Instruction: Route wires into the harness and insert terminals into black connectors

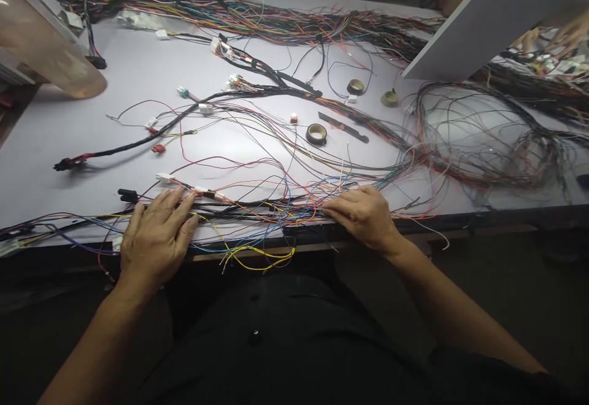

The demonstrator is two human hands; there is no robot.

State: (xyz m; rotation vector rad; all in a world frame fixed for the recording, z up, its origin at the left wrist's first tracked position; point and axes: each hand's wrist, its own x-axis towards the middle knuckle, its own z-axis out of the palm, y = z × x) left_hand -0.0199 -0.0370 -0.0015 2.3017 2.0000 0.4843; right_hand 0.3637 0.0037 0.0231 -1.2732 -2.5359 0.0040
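A bundle of thin coloured wires (267, 208) runs along the near edge of the white table (55, 141). My left hand (156, 236) lies flat on its left part, fingers spread, close to a white connector (164, 178). My right hand (363, 215) rests on the bundle's right part with fingers curled down onto the wires; whether it pinches them is hidden. Yellow and blue wire loops (257, 254) hang over the table edge between my hands.
A taped black harness (193, 107) with connectors crosses the middle. Two tape rolls (316, 133) (355, 86) and a black tape strip (343, 127) lie behind. Dense wire tangles (483, 141) fill the right and far side. A tilted white board (478, 18) stands at the upper right.
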